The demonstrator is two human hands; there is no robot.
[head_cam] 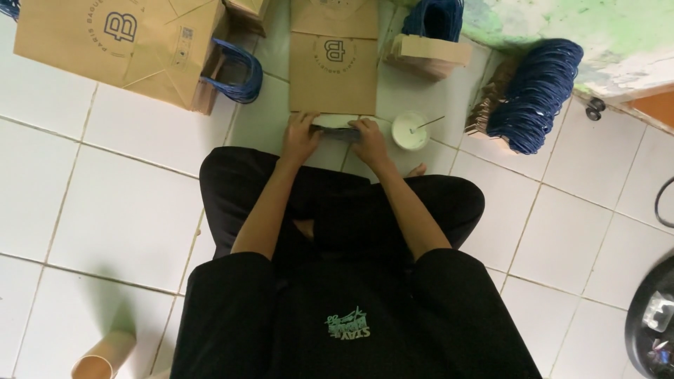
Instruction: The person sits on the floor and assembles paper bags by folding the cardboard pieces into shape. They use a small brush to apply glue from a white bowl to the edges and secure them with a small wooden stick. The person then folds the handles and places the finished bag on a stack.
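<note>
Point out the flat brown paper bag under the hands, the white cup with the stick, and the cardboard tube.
flat brown paper bag point(333, 77), head view, middle of its face
white cup point(409, 131), head view, its inside
cardboard tube point(104, 356), head view, its side wall

Two hands are at work, the left hand and the right hand, both pressing on the near edge of one flat brown paper bag. One small white cup stands just beside the right hand, with one thin stick in it. Three bundles of blue handles show: one by the big bag stack, one at the top, and one large one on the right. One stack of folded brown bags lies upper left. One cardboard tube lies at the lower left.
</note>
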